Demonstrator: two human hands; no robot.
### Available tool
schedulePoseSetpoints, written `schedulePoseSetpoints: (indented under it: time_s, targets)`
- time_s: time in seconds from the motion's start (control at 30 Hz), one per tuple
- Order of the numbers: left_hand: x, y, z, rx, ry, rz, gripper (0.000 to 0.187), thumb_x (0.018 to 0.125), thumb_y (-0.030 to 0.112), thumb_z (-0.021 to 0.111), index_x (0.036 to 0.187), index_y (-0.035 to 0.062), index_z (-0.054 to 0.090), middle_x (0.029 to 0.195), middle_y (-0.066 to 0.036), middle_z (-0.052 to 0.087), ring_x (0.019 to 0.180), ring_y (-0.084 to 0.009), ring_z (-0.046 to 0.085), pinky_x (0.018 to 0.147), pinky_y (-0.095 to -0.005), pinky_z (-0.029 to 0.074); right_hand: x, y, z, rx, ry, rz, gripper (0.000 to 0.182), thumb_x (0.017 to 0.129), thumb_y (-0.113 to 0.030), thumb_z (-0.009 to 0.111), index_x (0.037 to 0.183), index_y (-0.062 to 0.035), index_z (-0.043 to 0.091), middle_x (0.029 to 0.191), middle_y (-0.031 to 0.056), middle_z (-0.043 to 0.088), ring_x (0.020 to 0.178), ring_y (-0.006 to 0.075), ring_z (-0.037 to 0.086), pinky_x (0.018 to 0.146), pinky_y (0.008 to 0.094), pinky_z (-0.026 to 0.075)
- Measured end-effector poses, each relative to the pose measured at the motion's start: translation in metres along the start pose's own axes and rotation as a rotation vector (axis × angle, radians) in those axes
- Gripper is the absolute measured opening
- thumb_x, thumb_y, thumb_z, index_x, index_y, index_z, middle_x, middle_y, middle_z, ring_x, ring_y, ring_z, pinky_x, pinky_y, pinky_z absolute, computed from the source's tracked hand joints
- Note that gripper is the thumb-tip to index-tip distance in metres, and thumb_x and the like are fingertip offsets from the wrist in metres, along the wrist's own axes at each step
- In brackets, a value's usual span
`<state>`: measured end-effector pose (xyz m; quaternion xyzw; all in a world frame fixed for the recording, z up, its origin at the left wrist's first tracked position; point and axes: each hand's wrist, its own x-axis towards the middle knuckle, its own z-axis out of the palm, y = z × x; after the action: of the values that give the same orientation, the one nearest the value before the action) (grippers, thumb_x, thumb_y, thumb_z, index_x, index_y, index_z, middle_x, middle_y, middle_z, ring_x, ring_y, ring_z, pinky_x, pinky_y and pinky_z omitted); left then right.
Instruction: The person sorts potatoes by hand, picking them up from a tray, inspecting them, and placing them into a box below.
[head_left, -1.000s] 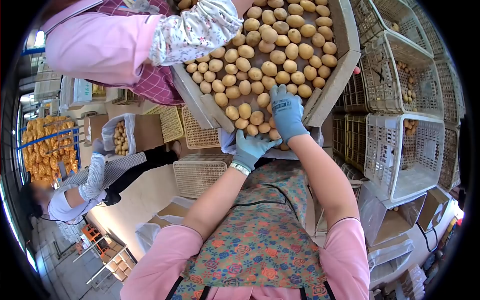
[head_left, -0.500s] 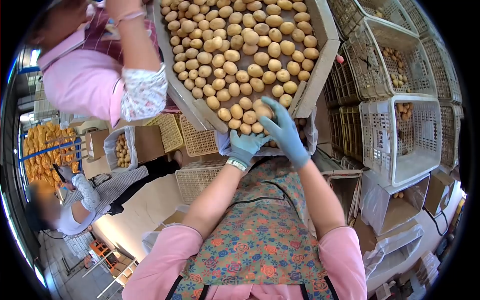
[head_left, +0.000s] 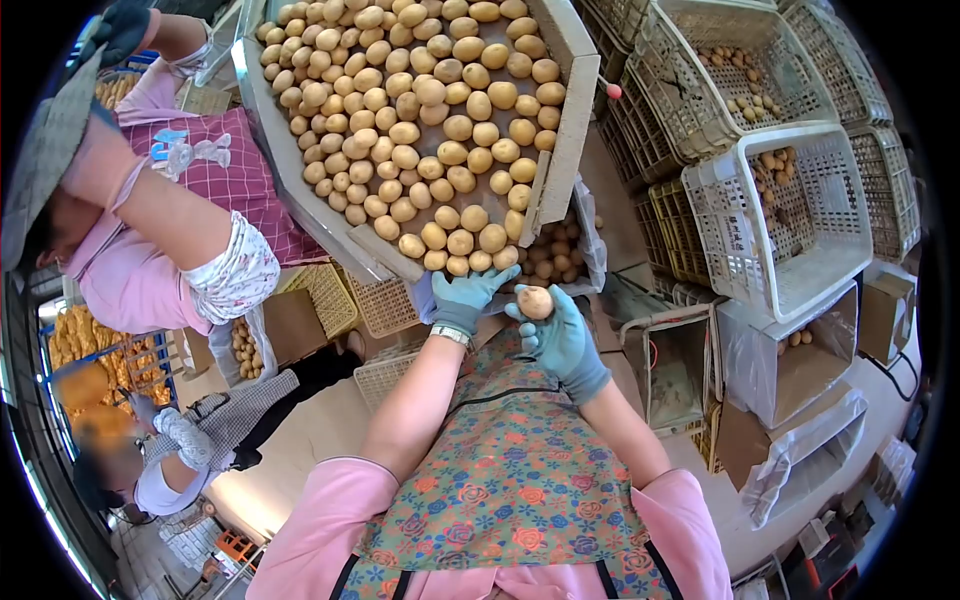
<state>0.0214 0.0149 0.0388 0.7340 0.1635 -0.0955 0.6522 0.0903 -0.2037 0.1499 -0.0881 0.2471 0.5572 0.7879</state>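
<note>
In my right hand (head_left: 564,348), gloved in blue, a single potato (head_left: 535,302) is pinched between thumb and fingers, in front of my apron. My left hand (head_left: 464,302), in a matching glove, rests at the mouth of the sorting tray (head_left: 567,110). Its fingers are spread beside the nearest potatoes (head_left: 460,243) and seem to touch them; its palm side is hidden. Many potatoes lie across the tray. Below the tray's mouth, a lined container (head_left: 592,250) holds more potatoes, partly hidden by my hands.
A co-worker in a pink sleeve (head_left: 150,290) stands at the tray's left side. Another person (head_left: 175,465) is farther left. Plastic crates (head_left: 805,230) with some potatoes are stacked at right, above lined cardboard boxes (head_left: 765,360). A metal-framed stand (head_left: 680,375) is beside my right arm.
My right hand has drawn back from the tray toward my body with a potato in it. My left hand stays at the tray's mouth. The camera view has shifted, and the co-worker's arm has moved.
</note>
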Motion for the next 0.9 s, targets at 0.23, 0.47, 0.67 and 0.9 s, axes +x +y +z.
schedulePoseSetpoints:
  time_s: [0.23,0.47,0.67,0.9]
  targets:
    - [0.0,0.053,0.004,-1.83,0.297,-0.13,0.068,0.107,0.056,0.031,0.164,0.0203,0.026,0.172,-0.012,0.018,0.156,-0.0464,0.016,0.116,-0.081,0.015,-0.13,-0.034,-0.148,-0.017,0.47,-0.514,0.042,0.106,-0.046,0.051,0.128,-0.0117,0.06,0.114,0.0101,0.067,0.077,0.0146,0.059,0.069,0.0271,0.051]
    - [-0.001,0.038,0.007,-1.822,0.317,-0.08,0.072,0.104,0.06,0.032,0.163,0.0197,0.027,0.171,-0.015,0.019,0.155,-0.0467,0.02,0.118,-0.0783,0.016,-0.105,-0.03,-0.115,-0.476,0.8,-0.547,0.043,0.104,-0.027,0.059,0.141,-0.0044,0.054,0.127,0.0092,0.065,0.104,0.018,0.066,0.084,0.0285,0.054]
    - [-0.011,0.021,0.023,-0.642,0.404,0.037,0.065,0.103,0.053,0.037,0.15,0.0082,0.044,0.153,-0.019,0.048,0.146,-0.0375,0.04,0.122,-0.0548,0.031,0.136,0.039,0.076,-1.844,-0.148,-0.909,0.035,0.096,-0.016,0.064,0.129,-0.0064,0.064,0.114,0.0177,0.068,0.101,0.0314,0.068,0.09,0.0378,0.053]
    - [-0.002,0.005,-0.001,-1.826,0.711,-0.233,0.06,0.1,0.055,0.04,0.143,0.0149,0.053,0.147,-0.01,0.056,0.142,-0.0345,0.044,0.117,-0.0565,0.034,0.256,0.032,0.074,-2.653,-0.54,-1.271,0.042,0.088,-0.023,0.067,0.129,-0.0162,0.066,0.131,0.0059,0.061,0.138,0.0323,0.048,0.116,0.0522,0.034]
